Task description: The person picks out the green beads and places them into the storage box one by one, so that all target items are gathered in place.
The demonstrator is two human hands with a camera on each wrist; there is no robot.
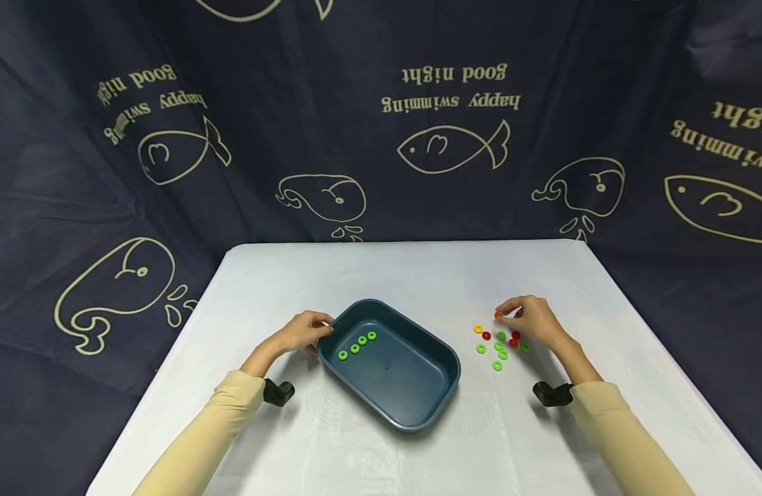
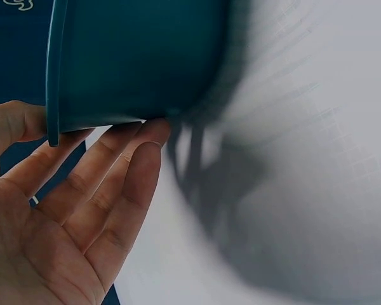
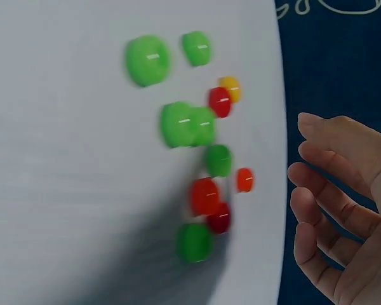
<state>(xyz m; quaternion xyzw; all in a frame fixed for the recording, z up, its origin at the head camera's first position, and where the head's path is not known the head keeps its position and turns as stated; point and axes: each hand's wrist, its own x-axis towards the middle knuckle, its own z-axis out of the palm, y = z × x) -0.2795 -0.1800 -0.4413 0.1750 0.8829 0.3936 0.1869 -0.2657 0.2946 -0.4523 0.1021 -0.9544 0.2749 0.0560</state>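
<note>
My left hand (image 1: 304, 331) grips the near-left corner of a dark teal plastic tub (image 1: 387, 375), thumb at the rim and fingers against the outer wall (image 2: 140, 57). A row of small green rings (image 1: 362, 340) lies inside the tub near its left end. Over the right side of the table, my right hand (image 1: 531, 319) hovers with fingers loosely bent and apart. An orange-red ring (image 3: 244, 180) lies on the table close to those fingertips; the right wrist view shows nothing between them. Scattered beside the hand are more green rings (image 1: 497, 366), red rings (image 1: 513, 342) and a yellow ring (image 1: 477, 328).
A white-covered table (image 1: 282, 275) bears everything. Dark blue cloth (image 1: 455, 207) with fish and whale drawings hangs behind and around it. Black wrist straps with cameras (image 1: 278, 393) sit on both forearms.
</note>
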